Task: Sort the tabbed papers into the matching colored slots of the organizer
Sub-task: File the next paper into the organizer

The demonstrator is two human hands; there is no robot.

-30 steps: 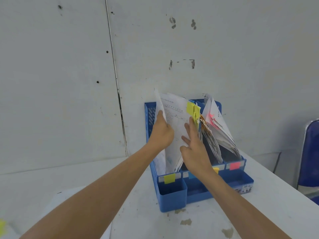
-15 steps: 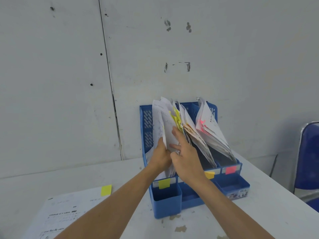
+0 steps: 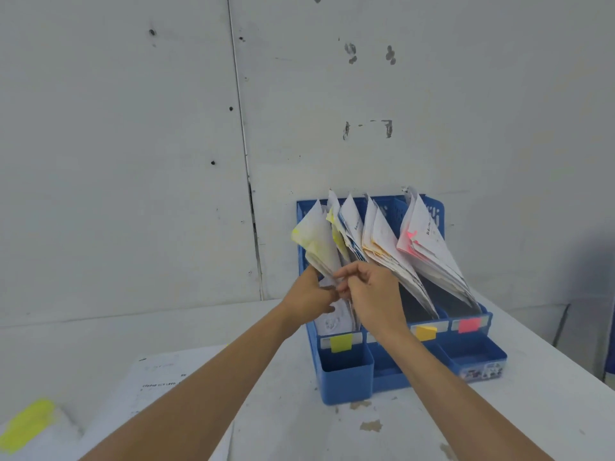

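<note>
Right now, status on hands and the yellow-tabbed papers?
Left hand and right hand both grip yellow-tabbed papers. Papers standing in leftmost, yellow-labelled slot of blue organizer. Nothing blocking; another yellow-tabbed sheet lies on table.

Bright, even, diffuse light, no glare. Soft shadow on wall (image 3: 585, 261) at right edge. Motion blur on papers (image 3: 316, 244); yellow tab (image 3: 26, 424) lower left v. smeared. Wide-angle bend twd edges.

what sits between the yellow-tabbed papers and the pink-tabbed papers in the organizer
In the head view, two stacks: blue-tabbed papers, then orange-tabbed papers.
</note>
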